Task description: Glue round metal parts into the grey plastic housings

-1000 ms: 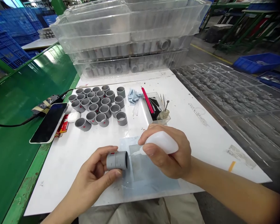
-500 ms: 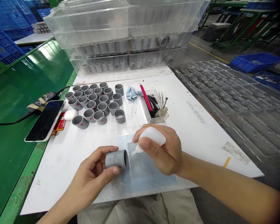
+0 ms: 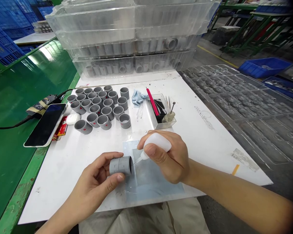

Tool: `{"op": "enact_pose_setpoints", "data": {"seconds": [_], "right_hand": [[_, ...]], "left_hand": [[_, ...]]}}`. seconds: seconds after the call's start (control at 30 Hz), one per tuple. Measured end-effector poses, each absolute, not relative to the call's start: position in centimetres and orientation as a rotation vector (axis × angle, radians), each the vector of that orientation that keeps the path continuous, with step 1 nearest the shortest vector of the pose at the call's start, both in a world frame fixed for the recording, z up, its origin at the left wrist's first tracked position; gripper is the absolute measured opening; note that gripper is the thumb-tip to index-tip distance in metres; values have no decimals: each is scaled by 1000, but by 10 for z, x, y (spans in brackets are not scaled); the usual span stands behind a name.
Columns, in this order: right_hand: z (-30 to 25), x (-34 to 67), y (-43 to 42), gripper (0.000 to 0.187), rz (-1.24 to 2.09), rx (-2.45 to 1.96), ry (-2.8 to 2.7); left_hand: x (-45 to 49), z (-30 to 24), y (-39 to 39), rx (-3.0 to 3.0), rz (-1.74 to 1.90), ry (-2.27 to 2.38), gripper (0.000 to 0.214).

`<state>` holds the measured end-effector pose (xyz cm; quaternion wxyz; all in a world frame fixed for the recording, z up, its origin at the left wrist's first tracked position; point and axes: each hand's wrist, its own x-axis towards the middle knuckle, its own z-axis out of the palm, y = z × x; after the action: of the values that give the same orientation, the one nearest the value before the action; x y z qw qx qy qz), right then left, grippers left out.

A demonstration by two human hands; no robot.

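Head view: fingers of my left hand (image 3: 95, 183) clamp a grey plastic hollow cylinder (image 3: 119, 165); my right hand (image 3: 174, 159) grips a white plastic squeeze bottle (image 3: 158, 142), nozzle (image 3: 140, 158) just beside the cylinder's open end; aligning, I judge; next calls for a steady tip.

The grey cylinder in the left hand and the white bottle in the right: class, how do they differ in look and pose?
Look: the grey cylinder bears dark markings; the white bottle shows none.
Shape: the grey cylinder has a wide mouth; the white bottle tapers to a thin nozzle.
Pose: the grey cylinder lies sideways; the white bottle tilts nozzle-down.
Shared: both are held, in left hand and right hand respectively.
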<state>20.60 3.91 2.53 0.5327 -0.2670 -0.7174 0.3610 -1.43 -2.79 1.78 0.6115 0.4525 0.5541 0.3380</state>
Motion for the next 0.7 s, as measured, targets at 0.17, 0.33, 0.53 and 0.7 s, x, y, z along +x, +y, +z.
{"op": "enact_pose_setpoints", "data": {"seconds": [0.17, 0.33, 0.53, 0.7], "right_hand": [[25, 206, 38, 46, 865, -644, -1703], [27, 206, 39, 45, 889, -640, -1684], [27, 207, 39, 47, 932, -652, -1607], [27, 205, 38, 46, 959, -655, -1619]], "left_hand": [[-15, 16, -27, 1067, 767, 1289, 43], [-14, 18, -27, 1065, 774, 1301, 43], [-16, 19, -26, 1111, 739, 1336, 49], [-18, 17, -25, 1133, 698, 1327, 49]]}}
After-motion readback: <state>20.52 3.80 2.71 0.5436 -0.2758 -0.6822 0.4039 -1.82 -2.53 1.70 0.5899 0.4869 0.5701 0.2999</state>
